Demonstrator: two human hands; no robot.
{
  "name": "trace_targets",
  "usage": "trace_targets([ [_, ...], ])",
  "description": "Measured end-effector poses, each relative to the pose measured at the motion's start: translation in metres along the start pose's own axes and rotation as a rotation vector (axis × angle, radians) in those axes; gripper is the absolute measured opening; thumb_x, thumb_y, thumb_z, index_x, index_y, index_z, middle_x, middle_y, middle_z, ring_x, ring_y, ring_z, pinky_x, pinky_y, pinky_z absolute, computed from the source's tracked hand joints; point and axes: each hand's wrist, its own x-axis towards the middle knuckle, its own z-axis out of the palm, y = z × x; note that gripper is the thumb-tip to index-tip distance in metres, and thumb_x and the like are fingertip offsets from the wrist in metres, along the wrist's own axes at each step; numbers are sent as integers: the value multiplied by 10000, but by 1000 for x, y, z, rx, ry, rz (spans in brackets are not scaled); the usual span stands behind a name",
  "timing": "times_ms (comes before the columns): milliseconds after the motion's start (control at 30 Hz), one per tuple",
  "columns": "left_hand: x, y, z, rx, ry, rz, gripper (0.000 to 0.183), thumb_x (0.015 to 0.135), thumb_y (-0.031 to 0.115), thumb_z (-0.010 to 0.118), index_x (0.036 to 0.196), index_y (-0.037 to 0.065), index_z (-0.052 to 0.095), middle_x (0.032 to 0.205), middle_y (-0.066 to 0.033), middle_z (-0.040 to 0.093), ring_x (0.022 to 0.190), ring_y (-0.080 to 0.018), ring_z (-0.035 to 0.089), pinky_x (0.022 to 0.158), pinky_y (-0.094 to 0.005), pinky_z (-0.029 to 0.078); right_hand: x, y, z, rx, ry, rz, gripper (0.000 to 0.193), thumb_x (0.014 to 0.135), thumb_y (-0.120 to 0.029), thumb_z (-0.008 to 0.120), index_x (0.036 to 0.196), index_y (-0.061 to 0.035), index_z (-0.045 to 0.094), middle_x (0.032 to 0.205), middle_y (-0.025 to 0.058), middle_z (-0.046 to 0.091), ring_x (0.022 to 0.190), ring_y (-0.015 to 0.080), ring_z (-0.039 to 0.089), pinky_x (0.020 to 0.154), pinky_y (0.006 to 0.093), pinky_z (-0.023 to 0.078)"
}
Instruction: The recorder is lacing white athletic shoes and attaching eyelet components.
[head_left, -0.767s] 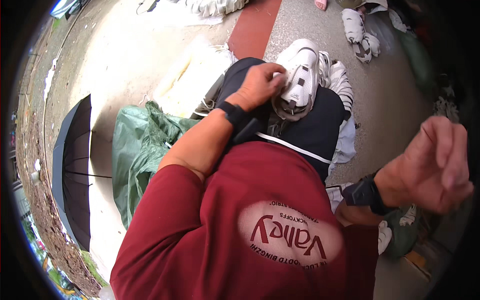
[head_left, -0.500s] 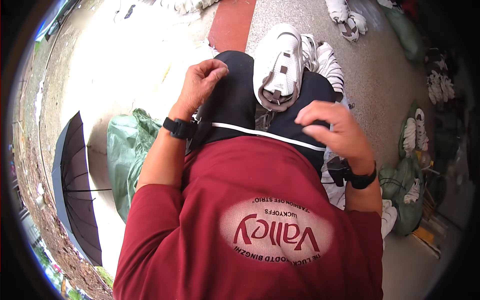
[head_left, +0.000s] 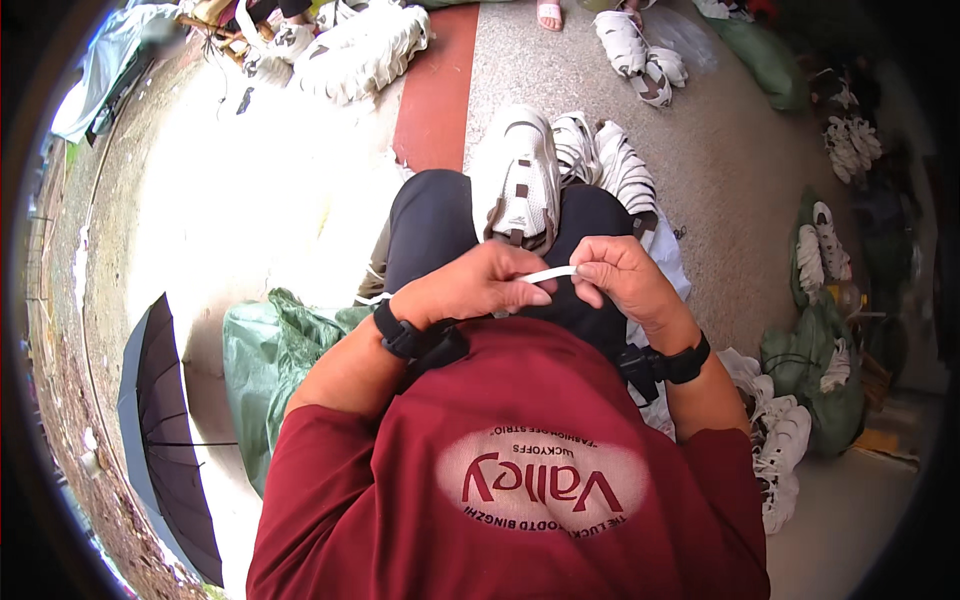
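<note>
A white shoelace is stretched taut between my two hands, in front of my lap. My left hand pinches it, and a white strand trails away beneath that wrist. At the other end, thumb and fingers of my right hand are closed on the lace. Just beyond the hands, a white and brown sneaker rests between my knees, toe pointing away. Its open throat shows no lace through the brown loops. Part of its heel is hidden behind my left hand.
Bundled white shoes lie past my right knee, with more white shoes beside my right elbow. A green sack and an open dark umbrella are on my left. Another person's foot shows at the far edge.
My hands, apart and without a visible lace before, have come together in front of the sneaker. Both now grip a white shoelace. The view has tilted to show more at the far side.
</note>
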Motion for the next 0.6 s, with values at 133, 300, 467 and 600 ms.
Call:
trace_targets([
  [133, -32, 3, -31, -284, 493, -54, 192, 832, 201, 636, 768, 20, 645, 612, 36, 508, 555, -36, 428, 482, -191, 327, -10, -21, -18, -137, -32, 31, 127, 843, -82, 569, 774, 11, 620, 616, -29, 522, 539, 22, 415, 496, 165, 320],
  [300, -98, -51, -81, -412, 954, -78, 170, 848, 170, 600, 807, 6, 604, 532, 86, 394, 435, -5, 275, 406, -181, 199, -17, -23, -41, -251, 138, -27, 97, 797, -72, 605, 745, -3, 649, 658, -11, 590, 599, 39, 461, 567, 190, 359],
  [467, -147, -100, -92, -399, 1344, -110, 149, 852, 164, 603, 812, 21, 595, 513, 97, 376, 401, 10, 236, 379, -175, 164, -8, -13, -50, -297, 160, -87, 107, 795, -79, 598, 739, 0, 643, 667, -5, 593, 625, 57, 499, 604, 201, 393],
  [600, -171, -143, -115, -19, 1415, -435, 168, 841, 128, 596, 917, -20, 615, 583, 3, 528, 497, -78, 472, 492, -210, 389, 14, -11, -47, -372, 80, -128, 119, 796, -80, 577, 730, 4, 630, 665, 3, 596, 638, 74, 521, 633, 215, 418],
])
